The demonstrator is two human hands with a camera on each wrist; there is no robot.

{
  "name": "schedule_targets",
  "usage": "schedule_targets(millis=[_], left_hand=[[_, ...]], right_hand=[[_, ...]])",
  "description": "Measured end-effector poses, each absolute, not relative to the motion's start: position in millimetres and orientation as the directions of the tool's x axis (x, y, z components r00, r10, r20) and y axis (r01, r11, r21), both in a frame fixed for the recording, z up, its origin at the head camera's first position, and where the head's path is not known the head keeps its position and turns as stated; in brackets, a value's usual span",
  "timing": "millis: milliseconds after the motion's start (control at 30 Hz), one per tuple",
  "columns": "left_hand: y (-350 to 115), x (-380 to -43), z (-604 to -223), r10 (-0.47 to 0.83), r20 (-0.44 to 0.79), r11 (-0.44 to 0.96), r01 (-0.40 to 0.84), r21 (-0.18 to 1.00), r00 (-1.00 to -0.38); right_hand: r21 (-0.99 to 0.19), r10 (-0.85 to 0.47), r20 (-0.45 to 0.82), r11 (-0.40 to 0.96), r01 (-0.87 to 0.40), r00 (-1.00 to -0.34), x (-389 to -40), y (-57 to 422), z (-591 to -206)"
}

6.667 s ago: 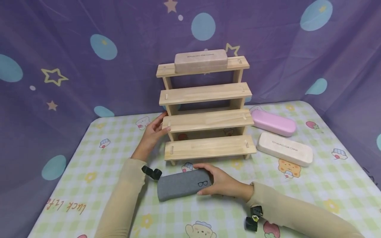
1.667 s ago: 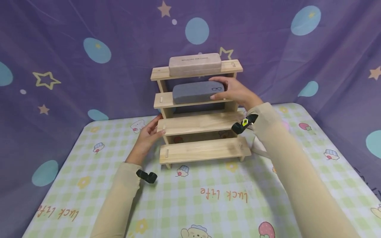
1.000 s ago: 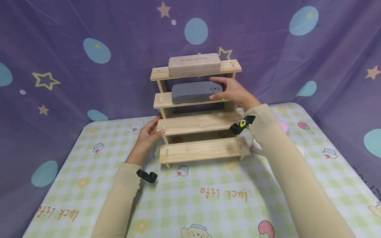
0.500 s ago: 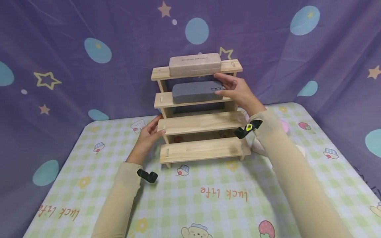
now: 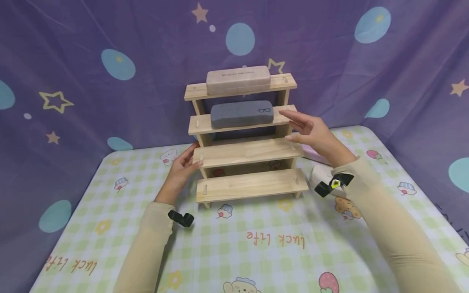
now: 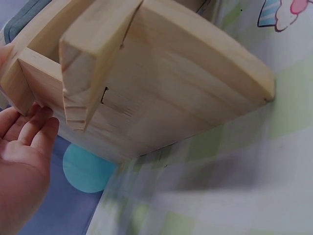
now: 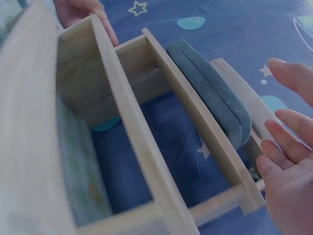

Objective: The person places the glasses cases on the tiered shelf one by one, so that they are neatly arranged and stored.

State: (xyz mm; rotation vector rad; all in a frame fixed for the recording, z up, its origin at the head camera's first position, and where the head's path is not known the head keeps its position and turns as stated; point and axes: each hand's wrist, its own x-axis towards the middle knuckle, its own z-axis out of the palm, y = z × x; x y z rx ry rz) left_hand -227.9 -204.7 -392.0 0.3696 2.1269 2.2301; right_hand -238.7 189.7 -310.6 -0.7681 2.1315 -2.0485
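Note:
A wooden stepped display stand [image 5: 249, 185] stands on the table. My left hand [image 5: 179, 171] holds its left end at the second-lowest board, thumb on top and fingers behind; the left wrist view shows those fingers [image 6: 43, 128] against the wood. On the second-highest board lies a grey-blue glasses case [image 5: 238, 115] with a small spectacles print. A pale beige glasses case [image 5: 238, 79] lies on the top board. To the right of the grey-blue case, my right hand [image 5: 318, 136] is in the air with its fingers apart, holding nothing, as the right wrist view confirms.
Right of the stand, a pink glasses case [image 5: 311, 154] and a white glasses case [image 5: 320, 177] lie on the tablecloth [image 5: 212, 252], partly hidden by my right arm. A purple patterned curtain [image 5: 154, 101] hangs close behind the stand.
My right hand carried the grey-blue glasses case from the table up to the second-highest board, let go, and moved away right and down. My left hand has kept its hold.

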Motion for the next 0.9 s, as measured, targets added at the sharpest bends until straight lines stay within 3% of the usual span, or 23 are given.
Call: schedule_targets(millis=[367,700,900], left_hand=[[-204.2,-226.7,-392.2,0.195,0.159,-0.071,0.148,0.986,-0.968],[-202.9,-226.2,-390.2,0.189,0.148,-0.064,0.138,0.988,-0.971],[-203.2,-226.2,-389.7,0.187,0.132,-0.056,0.123,0.991,-0.973]], right_hand=[[-0.914,-0.429,0.39,-0.076,-0.398,-0.815,-206.0,238.9,-346.4],[-0.944,-0.412,0.309,-0.022,-0.329,-0.857,-176.8,269.0,-380.4],[-0.929,-0.423,0.349,-0.04,-0.368,-0.836,-166.8,286.7,-392.8]])
